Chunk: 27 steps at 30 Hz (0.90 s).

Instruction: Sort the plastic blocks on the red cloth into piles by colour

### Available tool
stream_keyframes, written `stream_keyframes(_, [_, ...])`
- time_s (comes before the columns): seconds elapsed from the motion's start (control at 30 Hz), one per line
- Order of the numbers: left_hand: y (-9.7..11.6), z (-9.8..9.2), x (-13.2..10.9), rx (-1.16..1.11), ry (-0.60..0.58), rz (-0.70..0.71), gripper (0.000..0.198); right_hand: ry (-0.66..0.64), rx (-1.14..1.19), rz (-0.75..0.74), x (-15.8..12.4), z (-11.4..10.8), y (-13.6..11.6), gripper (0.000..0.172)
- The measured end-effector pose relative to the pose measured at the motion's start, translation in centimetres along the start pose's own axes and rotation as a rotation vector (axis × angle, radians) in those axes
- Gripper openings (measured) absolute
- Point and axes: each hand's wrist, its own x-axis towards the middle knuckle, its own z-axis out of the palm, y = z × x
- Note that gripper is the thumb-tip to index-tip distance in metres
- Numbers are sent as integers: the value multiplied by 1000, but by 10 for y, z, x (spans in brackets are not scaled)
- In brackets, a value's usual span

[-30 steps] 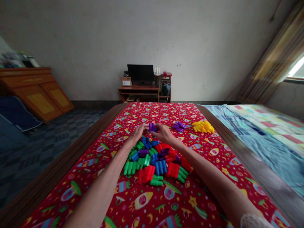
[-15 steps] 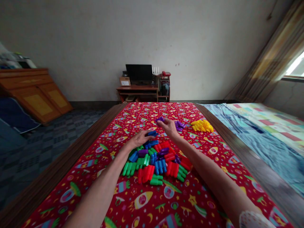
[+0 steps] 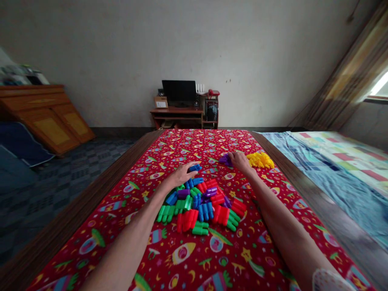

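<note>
Right hand [image 3: 240, 159] is right there at the purple pile [image 3: 224, 160], fingers bent down over it, though from here I can't tell whether they grip a piece! Left hand [image 3: 182, 173] has thumb and fingers closed round a blue piece [image 3: 195, 167], by the far edge of the mixed heap [image 3: 205, 211]. A light, low touch looks best, sparing the yellow pile [image 3: 261, 160] just to the right. No container here: everything lies loose on red cloth [image 3: 224, 139]. Far back, a cardboard box [image 3: 161, 102] shows only its outside.
</note>
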Motion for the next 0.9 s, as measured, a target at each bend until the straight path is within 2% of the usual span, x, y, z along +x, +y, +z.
stream_keyframes(0.1, [-1,-7,0,38,-61,-3,50,52,-28,-17,-1,-6,-8,46])
stream_keyframes(0.2, [2,-27,-2,36,-179,-64,45,119,-35,-43,-1,-15,-17,41])
stream_keyframes(0.3, [13,-52,-8,65,-240,-181,43,146,-24,-161,-5,-26,-33,39])
stream_keyframes(0.37, [25,-64,-13,158,-269,-248,37,103,-2,-295,-11,-34,-47,36])
stream_keyframes(0.43, [40,-68,-20,268,-302,-290,32,35,25,-440,-20,-42,-63,34])
stream_keyframes(0.5, [54,-64,-29,362,-357,-308,29,-10,54,-551,-31,-48,-77,35])
stream_keyframes(0.6, [70,-52,-41,493,-430,-296,24,-19,64,-603,-44,-53,-91,35])
stream_keyframes(0.67, [73,-47,-44,560,-404,-263,18,-25,61,-597,-49,-54,-95,33])
stream_keyframes(0.73, [69,-48,-42,534,-305,-217,15,-57,91,-616,-50,-53,-95,31])
stream_keyframes(0.9, [50,-53,-28,190,-5,-166,24,-200,391,-748,-49,-42,-99,23])
